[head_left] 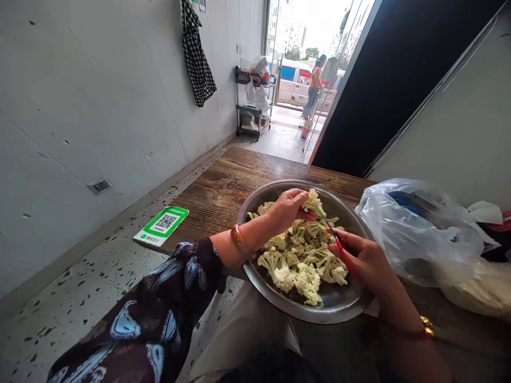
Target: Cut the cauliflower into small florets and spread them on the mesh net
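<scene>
There are two hands, one left hand (293, 206) and one right hand (365, 260); one red-handled tool (345, 257); one metal bowl (319, 316); one lifted floret (313, 202); and several cauliflower pieces (307, 282), too heaped to count. One counter (223, 186), one QR card (164, 224), one cart (255, 109) and one amber bangle (240, 241) show.

The basin (334, 301) is glossy metal, the table (223, 186) grainy wood.

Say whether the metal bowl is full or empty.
Partly full: cauliflower florets cover much of the metal bowl, leaving bare metal near its rim.
</scene>
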A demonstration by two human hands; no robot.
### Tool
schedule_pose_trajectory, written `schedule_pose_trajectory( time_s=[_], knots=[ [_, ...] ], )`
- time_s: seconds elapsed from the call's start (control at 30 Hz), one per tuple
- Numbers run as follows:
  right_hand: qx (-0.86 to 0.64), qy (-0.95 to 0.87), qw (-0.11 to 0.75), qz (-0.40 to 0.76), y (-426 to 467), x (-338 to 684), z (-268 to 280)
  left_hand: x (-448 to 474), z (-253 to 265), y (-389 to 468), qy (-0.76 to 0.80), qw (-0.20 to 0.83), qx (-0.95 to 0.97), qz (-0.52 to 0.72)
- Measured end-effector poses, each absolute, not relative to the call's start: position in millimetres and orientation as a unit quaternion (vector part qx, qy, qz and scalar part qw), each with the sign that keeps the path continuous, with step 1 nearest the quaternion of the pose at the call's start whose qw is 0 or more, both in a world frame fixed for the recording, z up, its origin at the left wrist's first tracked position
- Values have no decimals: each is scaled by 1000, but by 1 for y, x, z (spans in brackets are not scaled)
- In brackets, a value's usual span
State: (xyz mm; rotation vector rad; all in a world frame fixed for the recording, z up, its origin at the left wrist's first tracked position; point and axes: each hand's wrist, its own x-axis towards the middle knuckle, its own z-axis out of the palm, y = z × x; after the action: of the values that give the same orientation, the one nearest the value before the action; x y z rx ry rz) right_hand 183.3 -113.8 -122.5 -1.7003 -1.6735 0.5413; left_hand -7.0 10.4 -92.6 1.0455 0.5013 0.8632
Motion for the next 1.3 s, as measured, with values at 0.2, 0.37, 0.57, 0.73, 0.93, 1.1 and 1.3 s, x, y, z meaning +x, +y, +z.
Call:
schedule_pose_trajectory(
  time_s=[0.2,0.37,0.57,0.73,0.93,1.1,1.3],
  knots=[
    [-656,-642,335,213,-113,183,-121,-5,-96,10,217,760,486,372],
    [-640,-656,343,206,-112,185,-122,-5,-97,8,211,754,498,374],
    [-631,-664,346,202,-112,185,-124,-3,-94,5,216,745,512,369],
    [-640,-661,339,195,-112,182,-123,-4,-95,7,218,744,516,365],
    [-644,-664,331,188,-111,180,-118,-3,-98,7,202,752,530,337],
    [-652,-657,326,191,-109,179,-115,-6,-100,13,190,777,499,334],
    [-656,-606,402,203,-110,180,-117,-9,-96,14,198,785,487,327]
  ],
)
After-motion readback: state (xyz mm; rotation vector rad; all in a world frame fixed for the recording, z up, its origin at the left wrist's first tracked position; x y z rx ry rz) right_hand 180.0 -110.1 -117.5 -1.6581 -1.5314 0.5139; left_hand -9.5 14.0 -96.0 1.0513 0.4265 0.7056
